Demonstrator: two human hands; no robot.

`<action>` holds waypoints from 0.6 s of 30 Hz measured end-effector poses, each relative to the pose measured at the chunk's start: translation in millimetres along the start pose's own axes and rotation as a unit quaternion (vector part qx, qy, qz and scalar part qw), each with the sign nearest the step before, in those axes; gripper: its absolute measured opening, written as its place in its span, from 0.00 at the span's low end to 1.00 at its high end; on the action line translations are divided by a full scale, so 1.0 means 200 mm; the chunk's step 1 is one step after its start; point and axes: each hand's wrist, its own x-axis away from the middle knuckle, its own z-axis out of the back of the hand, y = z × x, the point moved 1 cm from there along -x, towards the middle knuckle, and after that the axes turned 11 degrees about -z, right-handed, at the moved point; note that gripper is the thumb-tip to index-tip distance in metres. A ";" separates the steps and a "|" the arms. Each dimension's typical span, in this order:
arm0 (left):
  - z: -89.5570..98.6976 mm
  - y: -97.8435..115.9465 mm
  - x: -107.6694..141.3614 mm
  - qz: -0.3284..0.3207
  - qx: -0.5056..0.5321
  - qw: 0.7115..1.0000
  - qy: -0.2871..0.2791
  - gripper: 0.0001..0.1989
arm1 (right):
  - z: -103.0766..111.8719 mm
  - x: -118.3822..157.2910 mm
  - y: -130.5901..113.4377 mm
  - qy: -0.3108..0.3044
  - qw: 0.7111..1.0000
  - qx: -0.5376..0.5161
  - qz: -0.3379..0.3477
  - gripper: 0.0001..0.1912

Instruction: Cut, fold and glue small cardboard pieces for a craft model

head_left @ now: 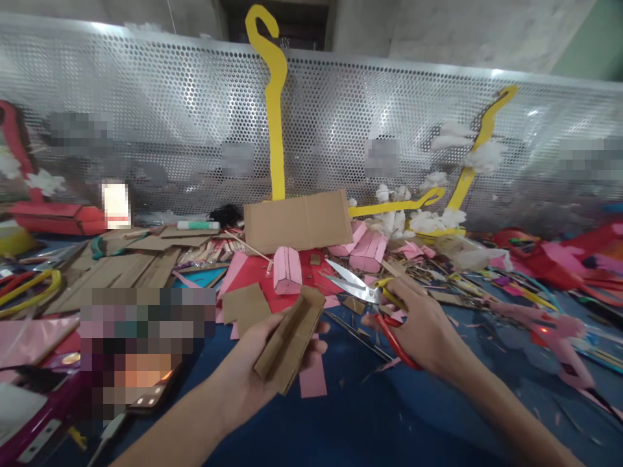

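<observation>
My left hand (253, 357) holds a folded piece of brown cardboard (292, 340), its raised sides forming a shallow trough. In my right hand (418, 318) is a pair of scissors (357, 285) with one yellow and one red handle loop. The blades are parted and point left, apart from the cardboard. Just beyond my hands, a small pink paper box (287, 270) stands on a red sheet (263, 288). A loose pink strip (313, 377) lies under my left fingers, and flat cardboard (248, 308) lies beside that hand.
A tall yellow hook shape (276, 123) rises behind a cardboard panel (298, 222), against a perforated metal screen (195, 117). At right lies a pink glue gun (545, 331) with a lit red spot. Cardboard strips (141, 272) pile up at left, and paper scraps litter the blue table (360, 421).
</observation>
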 end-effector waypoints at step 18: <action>-0.01 0.00 0.06 -0.127 -0.188 0.964 -0.136 0.19 | -0.01 0.06 -0.08 -0.006 0.999 0.000 0.036 0.16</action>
